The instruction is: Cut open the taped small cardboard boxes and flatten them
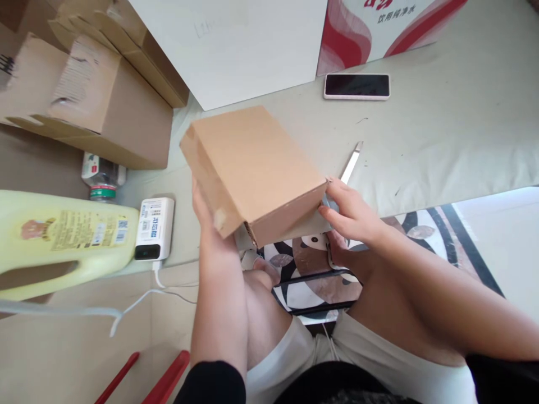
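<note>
A small brown cardboard box [252, 163] is held tilted above my knees. My left hand [206, 221] grips its near left corner, fingers behind the box and mostly hidden. My right hand [351, 213] pinches the box's near right corner and flap with thumb and fingers closed on it. A box cutter blade [351, 163] lies on the grey mat just past my right hand.
A phone [357, 86] lies on the grey mat [442, 129] at the back. A white board [236, 45], a red-and-white carton [379, 22], open cardboard boxes [92, 95], a yellow jug [54, 241], a white power bank [155, 227] and a bottle [101, 179] surround me.
</note>
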`<state>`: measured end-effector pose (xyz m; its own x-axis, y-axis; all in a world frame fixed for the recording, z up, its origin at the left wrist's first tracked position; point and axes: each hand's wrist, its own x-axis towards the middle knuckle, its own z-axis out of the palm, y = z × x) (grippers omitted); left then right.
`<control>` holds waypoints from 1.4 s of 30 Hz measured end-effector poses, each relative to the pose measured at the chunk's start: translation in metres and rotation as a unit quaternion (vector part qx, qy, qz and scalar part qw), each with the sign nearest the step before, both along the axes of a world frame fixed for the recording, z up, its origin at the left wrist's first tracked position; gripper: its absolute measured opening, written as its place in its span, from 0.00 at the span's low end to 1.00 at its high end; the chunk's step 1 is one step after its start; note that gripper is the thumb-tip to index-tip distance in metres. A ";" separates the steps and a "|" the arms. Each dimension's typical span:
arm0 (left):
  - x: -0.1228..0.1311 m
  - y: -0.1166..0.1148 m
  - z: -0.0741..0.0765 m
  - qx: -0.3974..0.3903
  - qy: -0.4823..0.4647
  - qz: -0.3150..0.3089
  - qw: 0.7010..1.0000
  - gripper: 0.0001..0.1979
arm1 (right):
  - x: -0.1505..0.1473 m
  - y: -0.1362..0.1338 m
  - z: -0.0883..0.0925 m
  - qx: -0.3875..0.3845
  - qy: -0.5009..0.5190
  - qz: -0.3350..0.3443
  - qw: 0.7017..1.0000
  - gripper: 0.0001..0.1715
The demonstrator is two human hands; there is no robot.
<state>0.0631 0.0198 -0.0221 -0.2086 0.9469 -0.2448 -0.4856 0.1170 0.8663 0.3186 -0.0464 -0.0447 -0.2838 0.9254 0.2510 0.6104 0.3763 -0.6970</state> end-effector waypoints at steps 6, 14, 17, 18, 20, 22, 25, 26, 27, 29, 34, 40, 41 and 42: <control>0.013 0.002 0.008 0.027 -0.046 0.042 0.998 0.11 | 0.009 -0.002 -0.014 0.022 0.031 -0.082 0.996 0.19; 0.008 0.007 0.004 0.079 -0.026 0.042 0.996 0.17 | 0.003 0.006 -0.010 0.002 0.001 -0.119 0.993 0.31; 0.009 0.004 0.002 0.112 0.025 0.018 0.993 0.19 | 0.004 0.008 -0.008 -0.008 -0.015 -0.177 0.984 0.33; 0.010 0.003 0.001 0.126 0.044 0.009 0.991 0.20 | 0.005 0.009 -0.008 -0.003 -0.014 -0.195 0.981 0.35; 0.010 0.001 -0.003 0.160 0.071 -0.002 0.985 0.23 | 0.006 0.009 -0.008 0.005 0.002 -0.218 0.976 0.38; 0.009 0.001 -0.008 0.197 0.082 -0.003 0.977 0.24 | 0.007 0.009 -0.008 -0.001 0.028 -0.229 0.973 0.42; 0.002 0.003 -0.017 0.198 0.103 0.013 0.975 0.22 | 0.004 0.007 -0.004 -0.025 0.075 -0.241 0.967 0.40; 0.000 0.004 -0.019 0.175 0.115 0.021 0.978 0.20 | 0.003 0.006 -0.002 -0.030 0.096 -0.244 0.964 0.36; -0.003 0.005 -0.020 0.146 0.123 0.030 0.981 0.19 | 0.001 0.005 0.001 -0.033 0.120 -0.243 0.962 0.31; -0.006 0.007 -0.018 0.089 0.117 0.038 0.988 0.17 | -0.002 0.004 0.006 -0.033 0.173 -0.227 0.958 0.19; -0.003 0.003 -0.002 0.054 0.012 -0.053 0.997 0.21 | -0.006 0.004 0.005 -0.034 0.278 -0.208 0.937 0.19; 0.006 -0.002 -0.001 0.047 -0.023 -0.126 0.991 0.29 | -0.003 0.008 -0.009 -0.086 0.353 -0.254 0.896 0.22; 0.007 -0.002 -0.002 0.045 -0.026 -0.126 0.991 0.29 | -0.003 0.008 -0.009 -0.089 0.361 -0.256 0.892 0.21; 0.008 -0.002 -0.002 0.041 -0.028 -0.125 0.991 0.30 | -0.003 0.008 -0.009 -0.093 0.367 -0.258 0.889 0.20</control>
